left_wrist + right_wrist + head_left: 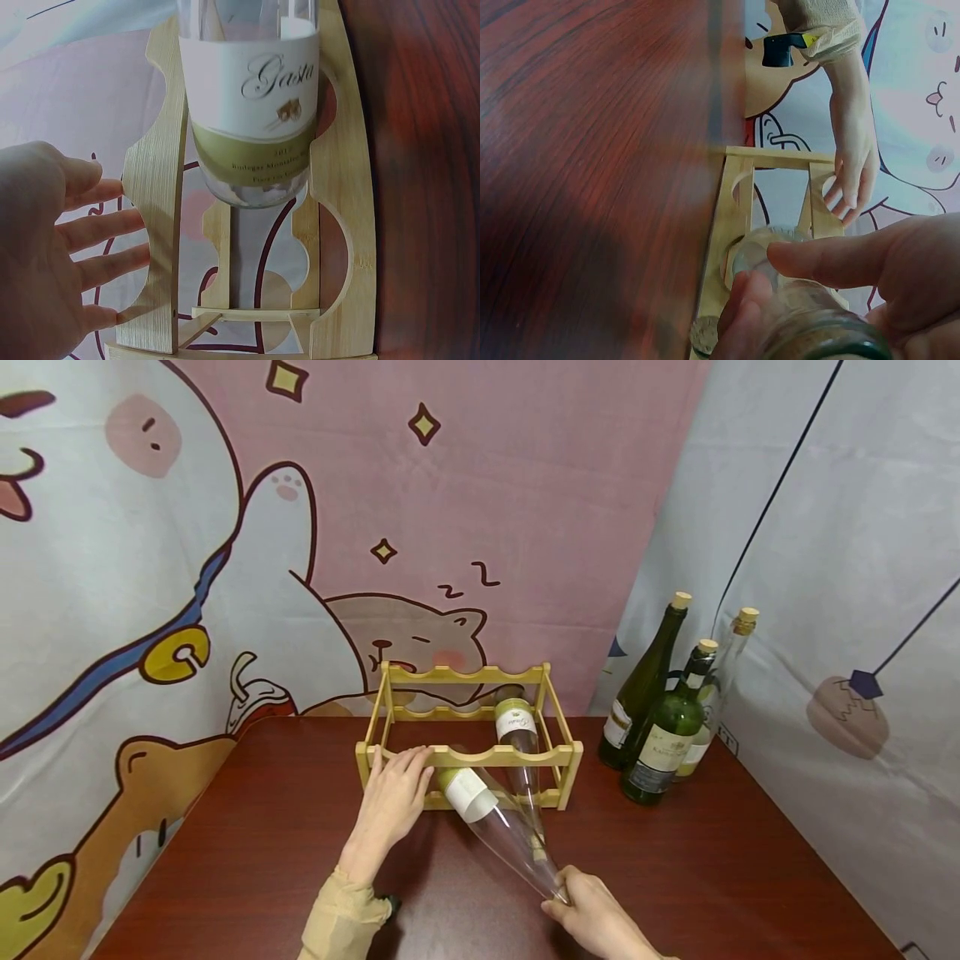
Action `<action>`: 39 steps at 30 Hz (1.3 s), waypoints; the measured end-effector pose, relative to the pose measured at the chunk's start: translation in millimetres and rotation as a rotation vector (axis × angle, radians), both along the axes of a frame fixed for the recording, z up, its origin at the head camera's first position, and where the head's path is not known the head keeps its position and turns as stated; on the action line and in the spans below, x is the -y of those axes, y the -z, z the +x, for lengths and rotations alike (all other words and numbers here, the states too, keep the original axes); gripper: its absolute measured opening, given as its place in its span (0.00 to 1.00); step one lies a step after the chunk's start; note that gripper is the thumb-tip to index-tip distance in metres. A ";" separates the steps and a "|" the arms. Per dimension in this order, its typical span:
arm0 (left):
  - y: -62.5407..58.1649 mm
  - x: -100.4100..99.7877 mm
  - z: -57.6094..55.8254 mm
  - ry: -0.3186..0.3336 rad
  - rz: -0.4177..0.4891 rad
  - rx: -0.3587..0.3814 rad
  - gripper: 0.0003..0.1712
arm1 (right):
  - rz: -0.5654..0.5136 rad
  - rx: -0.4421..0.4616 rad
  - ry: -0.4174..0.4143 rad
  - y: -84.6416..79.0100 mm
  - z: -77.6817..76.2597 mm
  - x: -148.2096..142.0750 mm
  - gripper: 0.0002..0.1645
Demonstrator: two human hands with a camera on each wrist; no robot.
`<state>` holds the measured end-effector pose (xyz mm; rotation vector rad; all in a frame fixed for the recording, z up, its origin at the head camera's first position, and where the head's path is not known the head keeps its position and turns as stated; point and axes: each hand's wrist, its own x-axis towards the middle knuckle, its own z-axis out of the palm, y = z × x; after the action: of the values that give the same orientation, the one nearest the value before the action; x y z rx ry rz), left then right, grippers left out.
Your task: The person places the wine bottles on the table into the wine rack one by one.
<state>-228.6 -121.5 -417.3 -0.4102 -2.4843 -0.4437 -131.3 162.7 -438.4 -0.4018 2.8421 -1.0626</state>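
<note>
Bottle [497, 833], clear-glassed, slants base-first into the front of the wooden rack [478, 757], its long axis running from far left to near right, where the right hand [596, 914] grips the neck. I'd swing that neck leftward, square to the rack's front, with the left hand [393, 797] (fingers relaxed against the rack, holding nothing) bracing; whether the base touches wood, I can't quite tell.
</note>
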 end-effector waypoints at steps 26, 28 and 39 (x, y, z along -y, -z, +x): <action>-0.2 0.0 -0.9 0.005 -0.001 -0.015 0.17 | -0.071 -0.034 0.030 0.8 -18.0 33.6 0.11; -0.2 0.0 -1.3 0.006 0.001 -0.015 0.17 | -0.082 -0.034 0.029 0.8 -19.3 35.5 0.11; 0.2 0.0 -0.7 0.005 0.002 -0.013 0.17 | -0.182 0.013 0.063 3.5 -26.2 52.1 0.09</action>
<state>-229.2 -121.5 -417.5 -0.4181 -2.4707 -0.4437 -157.5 110.6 -441.9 -0.3178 2.7732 -1.3364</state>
